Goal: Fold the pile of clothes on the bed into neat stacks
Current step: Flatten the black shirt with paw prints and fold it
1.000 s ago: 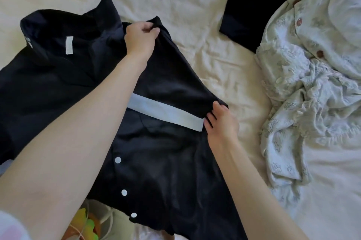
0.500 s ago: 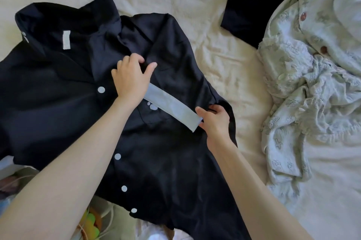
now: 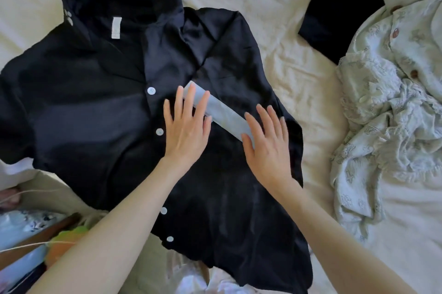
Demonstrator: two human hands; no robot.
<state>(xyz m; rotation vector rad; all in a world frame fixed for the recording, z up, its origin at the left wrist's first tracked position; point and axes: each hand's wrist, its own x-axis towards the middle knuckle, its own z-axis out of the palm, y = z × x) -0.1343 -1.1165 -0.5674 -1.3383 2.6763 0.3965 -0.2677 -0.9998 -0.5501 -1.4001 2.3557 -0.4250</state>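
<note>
From the head view, a dark navy satin button-up shirt lies spread face-up on the cream bed sheet. The left hand and right hand rest flat on the shirt's front with fingers straight, gripping nothing, either side of its pale blue cuff band. Right of the shirt lie a folded dark navy garment and a crumpled pale green printed pyjama pile
</note>
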